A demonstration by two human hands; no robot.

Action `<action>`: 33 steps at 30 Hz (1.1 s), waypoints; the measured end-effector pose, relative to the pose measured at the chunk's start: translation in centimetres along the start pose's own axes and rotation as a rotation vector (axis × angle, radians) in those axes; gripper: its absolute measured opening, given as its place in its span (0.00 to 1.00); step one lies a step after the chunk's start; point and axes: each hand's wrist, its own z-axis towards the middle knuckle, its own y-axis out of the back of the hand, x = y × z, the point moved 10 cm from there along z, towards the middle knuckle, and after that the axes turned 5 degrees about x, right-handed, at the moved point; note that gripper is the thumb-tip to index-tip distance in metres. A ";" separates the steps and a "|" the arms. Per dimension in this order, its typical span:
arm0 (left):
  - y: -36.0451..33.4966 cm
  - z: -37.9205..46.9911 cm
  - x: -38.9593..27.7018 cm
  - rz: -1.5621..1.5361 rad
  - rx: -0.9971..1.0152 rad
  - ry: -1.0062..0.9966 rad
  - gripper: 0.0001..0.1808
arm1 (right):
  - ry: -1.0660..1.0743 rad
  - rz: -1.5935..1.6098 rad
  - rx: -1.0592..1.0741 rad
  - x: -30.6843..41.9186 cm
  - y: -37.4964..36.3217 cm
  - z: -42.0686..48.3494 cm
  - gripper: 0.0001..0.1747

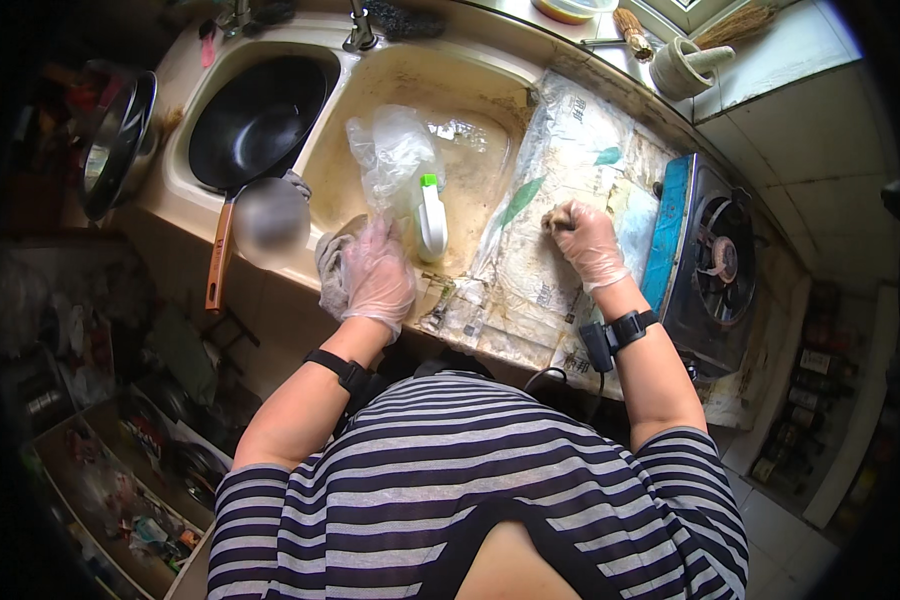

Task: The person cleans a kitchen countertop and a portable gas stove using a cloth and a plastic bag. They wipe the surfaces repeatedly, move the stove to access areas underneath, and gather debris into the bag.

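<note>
Both my hands wear clear plastic gloves. My left hand (379, 274) lies over the sink's front rim, against a crumpled grey cloth (333, 277). Its fingertips reach the lower end of a clear plastic bag (397, 146) in the right basin (487, 97); whether they grip it is hard to see. Beside the bag is a white plastic handled tool (433, 221) with a bright green end. Above the plastic-covered counter (525, 262), my right hand (591, 244) is closed on a small brownish rag (559, 218), mostly hidden by the fingers.
A black wok (259, 124) with a wooden handle (220, 259) fills the left basin. Right of the counter stands a gas stove (709, 262) with a blue front strip. A mortar (682, 67) with its pestle sits on the ledge. Metal pans (120, 142) stand at far left.
</note>
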 end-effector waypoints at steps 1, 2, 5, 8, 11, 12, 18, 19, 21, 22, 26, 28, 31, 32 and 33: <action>0.1 0.0 0.0 -0.010 -0.006 -0.003 0.22 | -0.006 -0.048 0.065 -0.1 -0.6 0.2 0.09; 0.0 0.1 0.1 -0.010 0.010 0.006 0.22 | -0.049 -0.031 0.082 -0.6 -0.7 0.2 0.06; 0.0 0.1 0.0 0.006 0.010 -0.006 0.22 | -0.038 0.009 -0.014 -0.4 0.3 0.5 0.05; 0.4 0.1 -0.3 0.020 -0.046 -0.036 0.22 | -0.062 -0.028 0.065 -0.4 -0.4 0.7 0.06; 0.4 0.0 -0.3 0.025 -0.038 -0.031 0.22 | -0.075 -0.012 0.068 -0.3 -0.3 0.7 0.07; 0.4 0.0 -0.4 0.029 -0.032 -0.033 0.22 | -0.119 -0.047 0.063 -0.7 -0.2 0.7 0.07; -0.1 0.0 0.1 -0.011 0.029 0.014 0.23 | -0.142 -0.036 0.124 -1.1 -0.9 1.0 0.08; 0.0 0.0 0.0 -0.007 0.014 0.005 0.23 | -0.118 -0.039 0.110 -0.9 -0.8 1.0 0.08; -0.3 -0.1 0.1 -0.009 0.029 0.011 0.23 | -0.115 -0.109 0.046 -1.0 0.0 1.1 0.07; -0.4 -0.1 0.2 -0.006 0.023 0.008 0.24 | -0.007 -0.066 0.057 -0.1 0.0 1.1 0.08; -0.5 -0.2 0.3 -0.007 0.002 0.001 0.24 | -0.081 -0.118 0.087 -1.1 0.0 1.0 0.09; -0.7 -0.1 0.5 -0.007 0.023 0.021 0.24 | -0.098 -0.131 0.097 -1.2 -0.2 1.2 0.07; -0.7 -0.2 0.6 -0.044 0.031 0.034 0.23 | -0.036 -0.128 0.076 -0.1 -0.7 1.7 0.06; -1.0 -0.1 0.7 -0.032 0.065 0.042 0.24 | 0.010 -0.115 0.071 0.6 -0.8 1.7 0.05; -0.9 -0.1 0.6 -0.020 0.058 0.031 0.24 | -0.016 -0.037 0.108 0.5 -1.3 1.8 0.05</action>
